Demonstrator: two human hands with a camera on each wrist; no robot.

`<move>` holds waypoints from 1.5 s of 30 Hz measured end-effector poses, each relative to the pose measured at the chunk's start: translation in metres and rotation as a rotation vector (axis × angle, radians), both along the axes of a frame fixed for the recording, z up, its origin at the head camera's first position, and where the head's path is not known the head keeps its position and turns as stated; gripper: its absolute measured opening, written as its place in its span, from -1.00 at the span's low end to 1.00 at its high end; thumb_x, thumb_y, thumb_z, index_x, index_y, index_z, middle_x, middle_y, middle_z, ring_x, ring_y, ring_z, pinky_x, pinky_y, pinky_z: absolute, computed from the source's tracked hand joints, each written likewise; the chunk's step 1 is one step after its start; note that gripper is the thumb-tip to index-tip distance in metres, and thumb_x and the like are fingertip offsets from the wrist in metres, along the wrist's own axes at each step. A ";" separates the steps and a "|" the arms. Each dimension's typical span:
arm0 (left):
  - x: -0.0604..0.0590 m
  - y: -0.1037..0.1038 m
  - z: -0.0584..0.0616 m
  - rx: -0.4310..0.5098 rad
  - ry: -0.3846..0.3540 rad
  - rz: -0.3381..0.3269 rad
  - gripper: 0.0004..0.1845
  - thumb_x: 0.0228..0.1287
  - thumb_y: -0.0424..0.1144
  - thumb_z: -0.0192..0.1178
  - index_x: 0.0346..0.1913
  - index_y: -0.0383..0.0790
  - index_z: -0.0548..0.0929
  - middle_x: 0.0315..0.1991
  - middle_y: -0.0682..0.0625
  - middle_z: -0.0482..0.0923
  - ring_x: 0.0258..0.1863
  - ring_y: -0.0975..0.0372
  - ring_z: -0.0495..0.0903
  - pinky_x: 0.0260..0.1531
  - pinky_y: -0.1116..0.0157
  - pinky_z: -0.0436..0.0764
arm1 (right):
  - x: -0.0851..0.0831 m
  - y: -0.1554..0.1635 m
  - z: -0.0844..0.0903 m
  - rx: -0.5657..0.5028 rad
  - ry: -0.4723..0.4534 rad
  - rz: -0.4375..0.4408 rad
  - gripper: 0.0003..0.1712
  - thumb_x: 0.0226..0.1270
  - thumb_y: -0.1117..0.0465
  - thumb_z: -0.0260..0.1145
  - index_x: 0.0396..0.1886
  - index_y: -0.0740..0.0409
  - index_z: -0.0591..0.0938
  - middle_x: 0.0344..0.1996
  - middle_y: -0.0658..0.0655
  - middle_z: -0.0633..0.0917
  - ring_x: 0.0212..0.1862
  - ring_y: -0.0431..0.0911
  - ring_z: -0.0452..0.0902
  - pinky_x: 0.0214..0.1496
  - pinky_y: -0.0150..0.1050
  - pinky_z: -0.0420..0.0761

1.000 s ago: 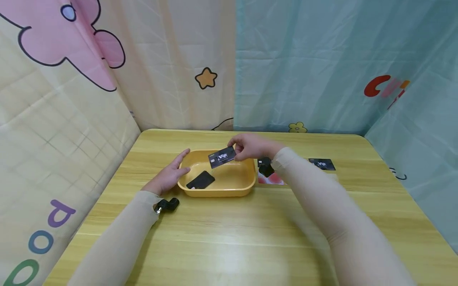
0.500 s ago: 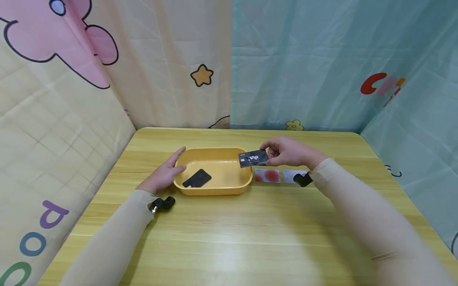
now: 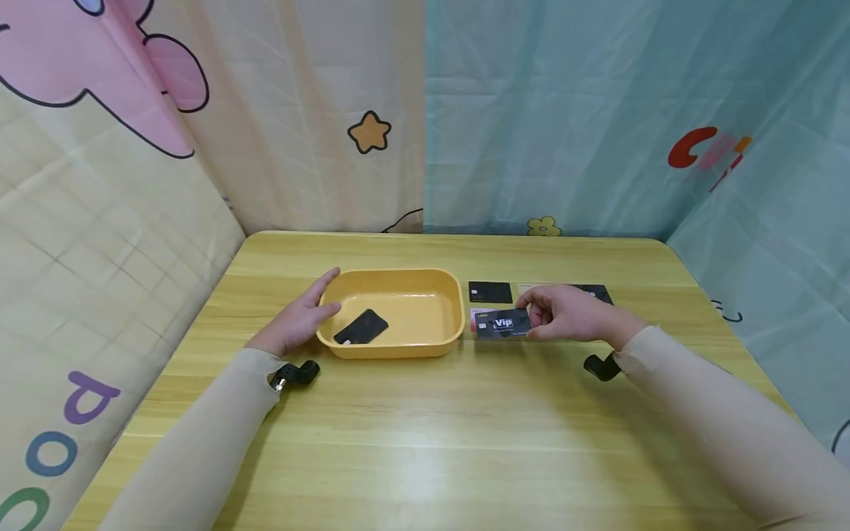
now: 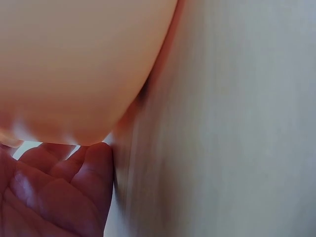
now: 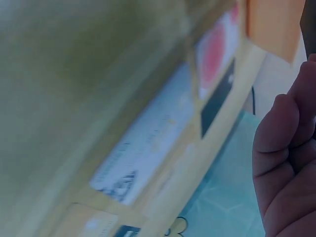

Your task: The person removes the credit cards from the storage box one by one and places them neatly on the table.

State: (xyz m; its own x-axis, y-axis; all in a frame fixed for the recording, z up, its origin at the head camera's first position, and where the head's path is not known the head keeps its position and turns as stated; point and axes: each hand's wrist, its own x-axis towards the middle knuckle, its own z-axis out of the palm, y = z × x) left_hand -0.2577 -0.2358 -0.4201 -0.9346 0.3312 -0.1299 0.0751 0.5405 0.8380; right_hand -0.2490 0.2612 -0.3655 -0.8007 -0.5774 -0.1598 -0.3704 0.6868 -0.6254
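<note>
My right hand (image 3: 574, 313) pinches a black Vip card (image 3: 502, 324) by its right edge, low over the table right of the yellow tray. The held card overlaps a pink card (image 3: 479, 313) in the head view. Behind it lies a plain black card (image 3: 490, 293). At the tray's left end, my left hand (image 3: 292, 321) rests with fingers extended against the wall and thumb at the rim; the left wrist view shows its fingertips right at the tray wall (image 4: 79, 69). Inside the tray (image 3: 398, 352), black cards (image 3: 361, 327) lie at the left.
Another black Vip card (image 3: 595, 293) lies beyond my right hand, partly hidden. A white card with blue print (image 5: 148, 138) shows in the right wrist view, with an orange-toned card (image 5: 86, 222) near it. Curtains (image 3: 544, 110) hang behind the table's back edge.
My right hand has carried the Vip card from over the tray rightward, then lowered it toward the pink card. The left hand stays at the tray's left end; the head view has shifted slightly.
</note>
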 end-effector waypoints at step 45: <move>-0.001 0.001 0.001 0.019 -0.014 0.010 -0.22 0.70 -0.13 -0.05 0.75 0.15 -0.22 0.76 0.00 -0.42 0.72 -0.12 -0.40 0.62 -0.31 -0.26 | 0.016 -0.016 -0.045 0.164 -0.148 -0.084 -0.47 0.20 0.15 0.62 0.10 0.17 0.64 -0.44 0.01 0.65 -0.34 -0.13 0.53 -0.17 -0.24 0.53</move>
State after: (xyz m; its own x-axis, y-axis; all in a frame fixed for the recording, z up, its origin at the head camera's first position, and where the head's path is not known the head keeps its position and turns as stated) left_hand -0.2590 -0.2345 -0.4196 -0.9360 0.3245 -0.1366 0.0580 0.5249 0.8492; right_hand -0.2329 0.2452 -0.4110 -0.8058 -0.4666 -0.3648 -0.2206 0.8081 -0.5462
